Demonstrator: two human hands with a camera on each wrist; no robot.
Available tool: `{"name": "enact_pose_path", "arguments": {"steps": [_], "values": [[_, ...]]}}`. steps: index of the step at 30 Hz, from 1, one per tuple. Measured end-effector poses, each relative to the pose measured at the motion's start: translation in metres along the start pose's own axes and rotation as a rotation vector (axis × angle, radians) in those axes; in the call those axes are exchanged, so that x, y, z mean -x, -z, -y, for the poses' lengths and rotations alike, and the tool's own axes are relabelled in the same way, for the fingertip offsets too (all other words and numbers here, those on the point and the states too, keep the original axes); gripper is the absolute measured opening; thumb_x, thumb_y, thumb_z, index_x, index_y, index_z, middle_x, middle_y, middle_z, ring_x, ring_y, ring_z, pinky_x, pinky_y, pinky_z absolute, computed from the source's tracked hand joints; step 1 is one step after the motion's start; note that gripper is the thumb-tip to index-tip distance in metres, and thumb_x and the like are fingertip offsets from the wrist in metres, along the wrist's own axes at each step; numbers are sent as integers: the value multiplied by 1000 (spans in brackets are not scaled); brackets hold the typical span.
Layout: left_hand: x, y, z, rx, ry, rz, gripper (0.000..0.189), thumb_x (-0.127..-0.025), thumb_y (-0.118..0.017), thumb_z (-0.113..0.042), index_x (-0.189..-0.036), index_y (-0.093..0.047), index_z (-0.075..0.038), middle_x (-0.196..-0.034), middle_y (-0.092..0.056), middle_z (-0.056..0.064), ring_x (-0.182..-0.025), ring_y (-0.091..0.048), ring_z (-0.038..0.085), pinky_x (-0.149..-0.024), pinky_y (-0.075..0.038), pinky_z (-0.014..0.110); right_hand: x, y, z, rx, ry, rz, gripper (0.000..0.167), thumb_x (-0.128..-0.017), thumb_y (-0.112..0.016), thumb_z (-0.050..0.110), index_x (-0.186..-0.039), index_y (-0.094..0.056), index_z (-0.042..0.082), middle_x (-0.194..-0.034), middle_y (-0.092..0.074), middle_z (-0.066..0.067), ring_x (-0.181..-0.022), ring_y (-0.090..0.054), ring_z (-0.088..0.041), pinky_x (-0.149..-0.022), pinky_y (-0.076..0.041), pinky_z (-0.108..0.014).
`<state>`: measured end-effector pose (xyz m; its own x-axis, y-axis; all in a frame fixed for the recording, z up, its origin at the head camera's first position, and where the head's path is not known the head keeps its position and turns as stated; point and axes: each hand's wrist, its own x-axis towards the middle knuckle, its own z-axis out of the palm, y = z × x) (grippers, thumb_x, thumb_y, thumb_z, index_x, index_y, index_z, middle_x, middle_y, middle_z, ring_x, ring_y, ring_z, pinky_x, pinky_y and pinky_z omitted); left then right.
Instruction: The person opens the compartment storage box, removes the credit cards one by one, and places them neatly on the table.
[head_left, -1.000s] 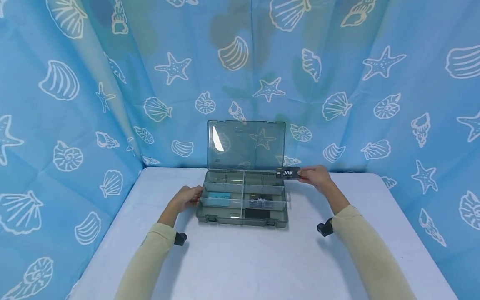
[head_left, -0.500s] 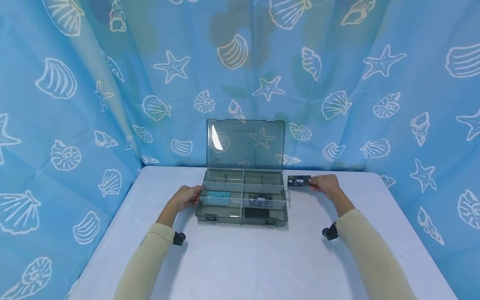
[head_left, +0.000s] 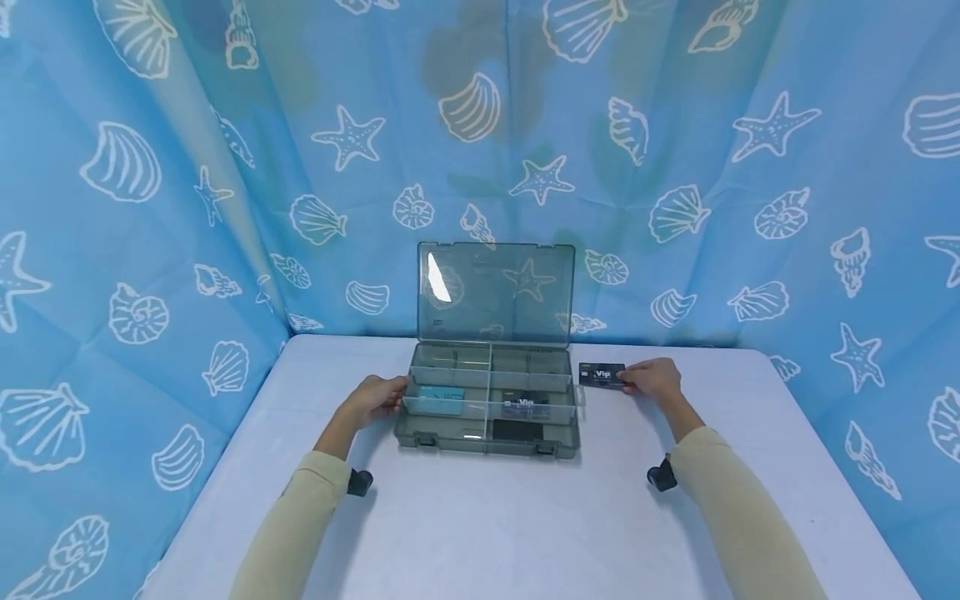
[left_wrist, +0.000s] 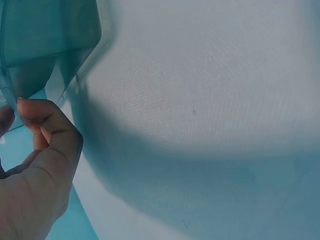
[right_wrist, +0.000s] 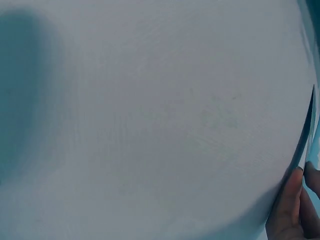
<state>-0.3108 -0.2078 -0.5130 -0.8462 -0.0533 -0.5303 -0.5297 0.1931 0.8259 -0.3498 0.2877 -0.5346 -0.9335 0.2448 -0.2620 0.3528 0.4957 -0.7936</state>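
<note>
A smoky clear compartment box (head_left: 480, 447) lies on the table with its lid (head_left: 497, 304) raised at the back. My left hand (head_left: 372, 397) pinches the box's left wall between thumb and fingers; the left wrist view shows this hand (left_wrist: 47, 155) at the box corner (left_wrist: 55, 30). To the right of the box, my right hand (head_left: 654, 380) pinches a black "Vip" card (head_left: 600, 376) by its right end. Edge-on, that card (right_wrist: 308, 127) shows in the right wrist view. Inside the box lie a light blue card (head_left: 441, 401), another black "Vip" card (head_left: 527, 403) and a plain black card (head_left: 517, 430).
A white-covered table (head_left: 480, 525) bears the box. Blue curtains (head_left: 360, 208) with shell and starfish prints stand behind and at both sides. Clear dividers (head_left: 490, 387) split the box into several compartments. Each wrist wears a small black camera (head_left: 662, 475).
My right hand has carried the black "Vip" card from the box's back right corner rightward and slightly nearer, beside the box. My left hand has stayed at the box's left wall.
</note>
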Motion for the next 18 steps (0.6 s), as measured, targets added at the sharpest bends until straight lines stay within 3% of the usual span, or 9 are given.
{"name": "enact_pose_path", "arguments": {"steps": [6, 10, 18], "values": [[2, 0, 1, 12, -25, 13, 30, -97, -60, -30, -101, -56, -1, -81, -54, 4, -70, -53, 13, -64, -48, 25, 4, -7, 4, 285, 126, -96, 37, -81, -79, 23, -100, -69, -7, -85, -70, -15, -77, -64, -26, -76, -48, -39], [2, -1, 1, 14, -30, 23, 29, -97, -61, -29, -101, -55, -1, -81, -54, 4, -70, -53, 12, -64, -48, 24, 7, -11, 8, 335, 154, -122, 36, -78, -82, 23, -94, -68, -7, -88, -66, -18, -83, -59, -31, -75, -49, -42], [2, 1, 2, 13, -54, 24, 33, -97, -61, -28, -105, -55, 4, -80, -54, 4, -68, -53, 12, -63, -48, 23, 9, -15, 8, 320, 142, -140, 34, -78, -83, 24, -89, -67, -4, -89, -63, -17, -83, -56, -31, -72, -48, -40]]}}
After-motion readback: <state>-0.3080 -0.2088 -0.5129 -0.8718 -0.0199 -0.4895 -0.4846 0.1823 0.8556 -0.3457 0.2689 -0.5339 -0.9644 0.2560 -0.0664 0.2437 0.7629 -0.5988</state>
